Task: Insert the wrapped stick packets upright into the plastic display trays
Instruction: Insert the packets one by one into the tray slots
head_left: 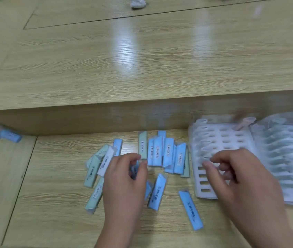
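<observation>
Head view shows the white tray (231,138) with bare holes, and many packets (169,151) lying loose left of it. Left hand (124,178) pinches one of them; right hand (240,174) curls, hold unclear.

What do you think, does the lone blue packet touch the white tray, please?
Apart: the head view shows bare table between the lone blue packet and the white tray.

Far side's walled off by the raised ledge (88,122). Loose stick packets (160,154) clutter the middle, plastic trays (213,133) fill the right, and one stray packet (190,210) lies just near-left of them. The desk (56,185) is bare wood at the near left, easy way in.
</observation>
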